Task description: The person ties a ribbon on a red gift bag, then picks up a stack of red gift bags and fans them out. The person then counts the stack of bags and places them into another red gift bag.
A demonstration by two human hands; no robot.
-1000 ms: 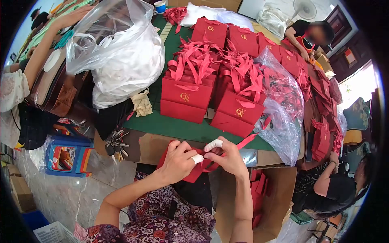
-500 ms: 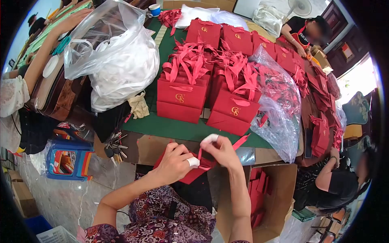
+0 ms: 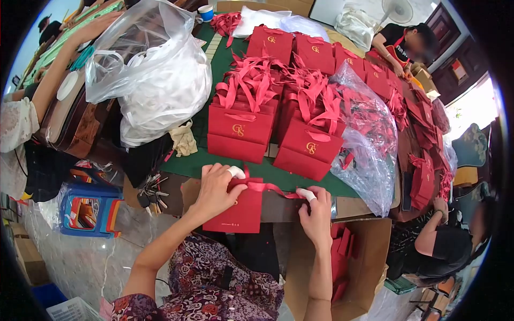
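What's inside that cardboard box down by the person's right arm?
The cardboard box holds flat red pieces stacked along its left side, probably folded bags. The right hand and forearm cover part of its opening, and the bottom is too dark to see.

Left hand (image 3: 217, 190) curled forward; right hand (image 3: 316, 214) in pinching grip.

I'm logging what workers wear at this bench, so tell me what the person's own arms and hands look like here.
Both forearms are bare, with no sleeves reaching the wrists and no watch or bracelet visible. The left hand has white tape or a finger cot on one fingertip, and the right hand has the same on one fingertip. Below the arms shows a dark floral garment in purple and red.
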